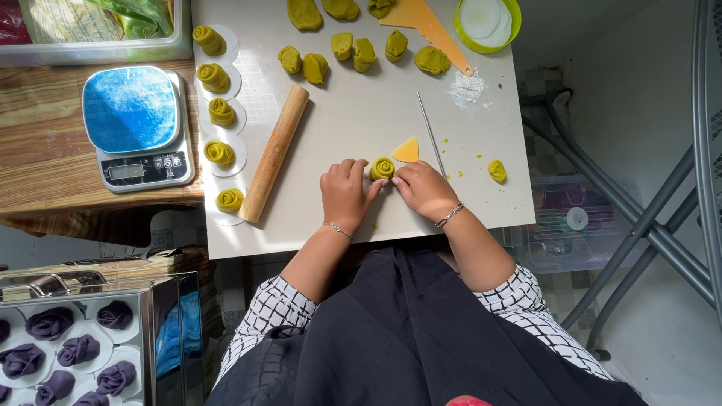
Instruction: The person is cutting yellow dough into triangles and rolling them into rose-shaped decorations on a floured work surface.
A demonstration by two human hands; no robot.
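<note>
Green dough rose [382, 168] pinched between left hand [346, 192] and right hand [423, 189], fingertips closed on both sides, steadying coil; finished roses on paper rounds [219, 153] lined far left beside rolling pin [275, 153]; yellow scraper [407, 150] just beyond.

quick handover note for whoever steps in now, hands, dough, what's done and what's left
Left hand and right hand: both pinch the yellow-green dough rose on the white mat; grip closed on it.
Done: five rolled roses on paper rounds along the mat's left edge.
Left: plain dough pieces at the top, one scrap to the right.
Nearby: rolling pin, thin stick, orange scraper.
</note>
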